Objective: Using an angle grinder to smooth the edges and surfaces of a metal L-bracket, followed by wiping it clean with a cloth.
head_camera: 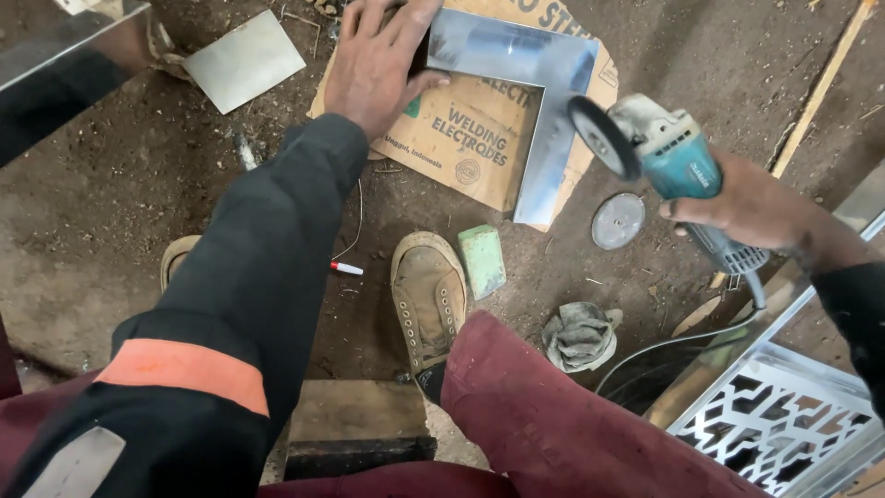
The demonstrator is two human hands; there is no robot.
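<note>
Left hand point(376, 66) pressed flat and open on the L-shaped steel frame point(537, 97); right hand point(751, 205) grips the angle grinder point(664, 152), disc just right of its corner.

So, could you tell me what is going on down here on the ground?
A person crouches over an L-shaped metal piece lying on flattened cardboard on the dirt. The left hand presses flat on one end of it. The right hand holds a teal angle grinder, its disc just above the other leg. A loose disc lies nearby.
</note>
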